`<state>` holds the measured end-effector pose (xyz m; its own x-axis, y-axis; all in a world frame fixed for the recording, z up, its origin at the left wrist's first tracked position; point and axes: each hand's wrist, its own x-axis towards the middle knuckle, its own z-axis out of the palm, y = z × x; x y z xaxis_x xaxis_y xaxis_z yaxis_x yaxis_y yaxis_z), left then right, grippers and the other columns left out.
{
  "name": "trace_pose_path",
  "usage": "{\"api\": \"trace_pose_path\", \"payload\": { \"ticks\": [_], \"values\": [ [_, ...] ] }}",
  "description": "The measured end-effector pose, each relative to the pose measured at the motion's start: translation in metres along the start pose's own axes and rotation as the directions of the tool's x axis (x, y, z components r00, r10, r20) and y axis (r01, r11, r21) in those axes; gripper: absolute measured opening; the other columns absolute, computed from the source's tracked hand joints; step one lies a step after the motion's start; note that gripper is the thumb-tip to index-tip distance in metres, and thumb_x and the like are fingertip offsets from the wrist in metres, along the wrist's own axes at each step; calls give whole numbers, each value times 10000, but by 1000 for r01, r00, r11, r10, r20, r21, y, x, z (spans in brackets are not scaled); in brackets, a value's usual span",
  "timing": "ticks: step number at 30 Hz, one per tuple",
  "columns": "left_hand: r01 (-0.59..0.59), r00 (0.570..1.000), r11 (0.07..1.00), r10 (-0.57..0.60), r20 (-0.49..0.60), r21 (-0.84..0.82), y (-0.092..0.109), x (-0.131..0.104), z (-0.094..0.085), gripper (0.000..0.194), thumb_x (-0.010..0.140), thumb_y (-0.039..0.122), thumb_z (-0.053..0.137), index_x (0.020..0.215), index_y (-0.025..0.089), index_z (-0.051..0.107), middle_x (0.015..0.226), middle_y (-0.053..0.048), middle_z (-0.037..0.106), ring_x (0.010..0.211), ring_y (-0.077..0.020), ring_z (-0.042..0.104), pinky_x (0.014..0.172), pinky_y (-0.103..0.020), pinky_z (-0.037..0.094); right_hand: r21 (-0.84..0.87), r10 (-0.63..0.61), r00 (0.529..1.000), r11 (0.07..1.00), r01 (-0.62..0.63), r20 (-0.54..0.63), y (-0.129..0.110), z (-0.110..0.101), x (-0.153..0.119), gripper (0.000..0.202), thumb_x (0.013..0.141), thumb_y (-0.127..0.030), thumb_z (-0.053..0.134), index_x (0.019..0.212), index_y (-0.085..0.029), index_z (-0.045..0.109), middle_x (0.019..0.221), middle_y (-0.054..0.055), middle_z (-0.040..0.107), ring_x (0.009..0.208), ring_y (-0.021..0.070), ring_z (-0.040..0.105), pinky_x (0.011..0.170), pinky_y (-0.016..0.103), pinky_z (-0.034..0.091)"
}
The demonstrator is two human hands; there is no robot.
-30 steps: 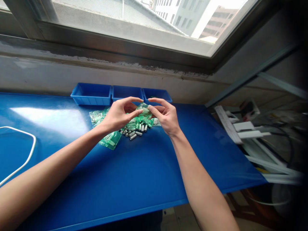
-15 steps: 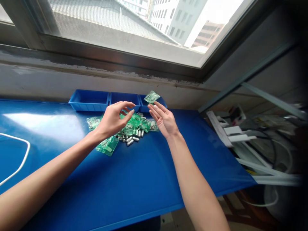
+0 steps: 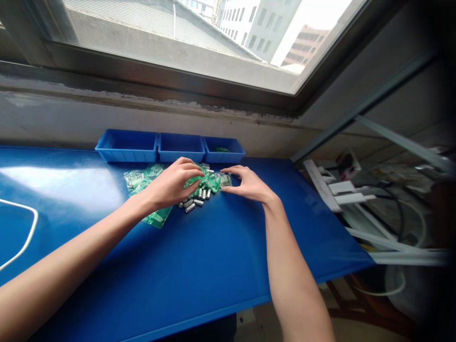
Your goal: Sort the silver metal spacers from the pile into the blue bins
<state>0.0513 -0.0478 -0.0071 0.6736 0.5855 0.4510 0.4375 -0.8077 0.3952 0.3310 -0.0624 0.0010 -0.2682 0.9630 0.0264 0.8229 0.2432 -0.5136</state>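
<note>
A heap of green plastic packets [image 3: 212, 182] and small silver metal cylinders [image 3: 190, 207] lies on the blue table. My left hand [image 3: 178, 183] is over the heap's left part, fingers curved and thumb apart, with green plastic showing in the gap. At the heap's right end, my right hand [image 3: 251, 184] has its thumb and fingers spread around a clear packet [image 3: 225, 180], not closed on it. Something green [image 3: 221, 149] lies inside the right blue bin [image 3: 224, 157]. More packets [image 3: 134, 179] show left of my left hand, partly covered by it.
Two more blue bins, the left bin [image 3: 126, 156] and the middle bin [image 3: 181, 156], stand in the same row along the wall. A white cable [image 3: 33, 228] curves over the table's left side. Beyond the right edge stand a metal frame [image 3: 409, 258] and white items [image 3: 344, 188].
A green packet that was in the air by my right fingers is gone from there; green now shows in the right bin. My right hand has come down to the heap and turned palm-down.
</note>
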Motion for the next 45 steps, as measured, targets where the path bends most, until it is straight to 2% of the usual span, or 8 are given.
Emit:
{"api": "trace_pose_path", "payload": {
  "ticks": [12,16,20,28,35,39,42,45],
  "values": [
    [-64,977,988,34,210,141,3,-6,4,376,1035,316,468,1329,231,686,1436,-78,633,1484,-404,337,1157,-651,349,464,127,970,885,-17,-208,11,-2,2,581,659,-384,880,1184,-202,710,880,5,668,692,146,640,661,281,543],
    [-26,991,996,15,136,85,3,-3,1,352,1019,375,507,1212,208,749,1367,-89,678,1438,-369,401,1152,-596,388,619,226,885,781,86,-407,2,3,8,484,625,-442,909,996,-186,731,824,25,730,685,154,643,621,269,528],
    [153,987,987,-155,-42,-57,10,3,-3,411,997,486,535,1110,180,785,1151,-110,769,1177,-305,611,1024,-469,504,786,297,900,613,76,-318,-14,15,15,411,614,-472,924,828,-182,725,725,0,712,499,83,512,472,232,436],
    [343,908,872,-403,-113,-348,20,11,-18,501,901,647,603,883,185,798,919,-68,800,820,-232,701,735,-325,524,912,24,997,402,-80,77,-42,23,8,414,767,-529,824,996,-186,793,915,66,790,748,161,733,714,269,599],
    [387,886,864,-445,-132,-321,17,10,-16,448,918,597,613,933,190,799,985,-76,800,912,-258,708,777,-346,534,921,178,983,388,-37,-36,-39,28,14,324,706,-416,894,890,-183,765,783,22,770,689,134,736,648,212,592],
    [362,882,890,-424,-206,-278,16,9,-14,416,943,544,591,1062,202,795,1103,-91,788,1033,-274,701,812,-356,554,953,344,922,292,77,-180,-37,30,21,333,703,-410,883,916,-216,715,1002,49,794,1009,203,769,841,262,644],
    [335,893,907,-392,-221,-254,17,9,-16,388,953,499,582,1081,199,791,1094,-88,789,1021,-262,699,804,-348,562,940,354,907,324,111,-229,-33,33,25,364,773,-459,816,1018,-218,696,1125,84,778,1129,232,737,942,332,634],
    [306,909,924,-356,-217,-230,18,9,-16,356,954,464,583,1083,201,786,1090,-79,788,1021,-255,690,801,-342,561,803,362,879,595,38,-310,-27,35,23,386,777,-502,797,994,-193,719,1035,106,787,984,256,770,903,382,630]
  ]
}}
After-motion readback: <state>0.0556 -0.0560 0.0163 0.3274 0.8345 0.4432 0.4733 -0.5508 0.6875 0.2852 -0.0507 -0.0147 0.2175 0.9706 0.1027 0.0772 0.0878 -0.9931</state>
